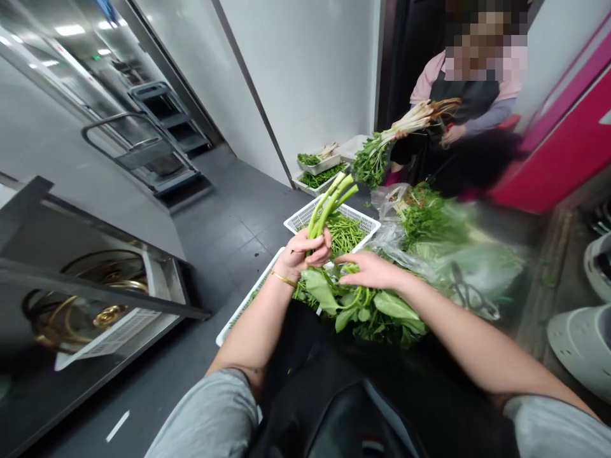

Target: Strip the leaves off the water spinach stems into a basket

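My left hand [308, 248] is closed around several thick green stems [329, 203], their cut ends pointing up and away from me. Close to its right, my right hand [370, 270] reaches over a pile of leafy greens [363, 312] with its fingers apart; some fingers are partly among the leaves. Just beyond my left hand stands a white perforated basket [372, 229] filled with thin green stems [346, 234]. Another white basket [229, 331] lies below my left forearm, mostly hidden by it and by the leaves.
Scissors [470, 292] lie on plastic bags of greens [491, 264] at right. Opposite, a person [482, 95] holds a bunch of rooted, white-stemmed greens [410, 124]. Trays of greens [319, 172] stand by the wall. A metal shelf [119, 343] and a trolley [162, 165] are at left.
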Demonstrator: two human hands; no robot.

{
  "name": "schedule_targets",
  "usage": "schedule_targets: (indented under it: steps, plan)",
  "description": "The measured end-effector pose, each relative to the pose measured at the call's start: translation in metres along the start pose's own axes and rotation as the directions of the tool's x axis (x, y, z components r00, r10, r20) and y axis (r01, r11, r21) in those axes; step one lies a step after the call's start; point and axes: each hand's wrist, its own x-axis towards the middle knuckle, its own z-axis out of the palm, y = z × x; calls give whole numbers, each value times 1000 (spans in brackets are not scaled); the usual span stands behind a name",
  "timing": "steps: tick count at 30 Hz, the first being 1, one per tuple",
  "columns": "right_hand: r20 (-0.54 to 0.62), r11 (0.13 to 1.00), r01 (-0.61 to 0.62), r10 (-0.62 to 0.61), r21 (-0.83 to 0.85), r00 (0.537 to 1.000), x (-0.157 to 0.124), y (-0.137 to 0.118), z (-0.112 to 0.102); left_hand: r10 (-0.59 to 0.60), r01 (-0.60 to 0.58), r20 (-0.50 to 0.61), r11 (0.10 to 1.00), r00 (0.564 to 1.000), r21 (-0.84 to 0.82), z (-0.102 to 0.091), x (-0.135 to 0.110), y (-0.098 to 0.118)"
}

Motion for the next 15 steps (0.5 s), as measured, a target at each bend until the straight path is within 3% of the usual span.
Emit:
schedule_targets:
  steps: [3, 6, 8, 12, 15]
  plan:
    - [157, 962, 165, -132, -218, 979, 11, -5, 6, -16, 15, 19, 997, 1000, 76, 9, 4, 5]
    - [211, 945, 236, -189, -225, 959, 9, 1, 2, -27, 25, 10, 988, 1000, 154, 12, 4, 8]
    - [169, 964, 197, -168, -177, 971, 3, 5, -4, -37, 30, 43, 987, 998, 159, 7, 1, 6]
    - [-81, 990, 85, -95, -112, 992, 1, -1, -5, -38, 32, 48, 991, 998, 132, -5, -3, 1]
    - [1, 989, 111, -111, -93, 994, 9, -11, -1, -98, 80, 112, 984, 989, 157, -4, -3, 3]
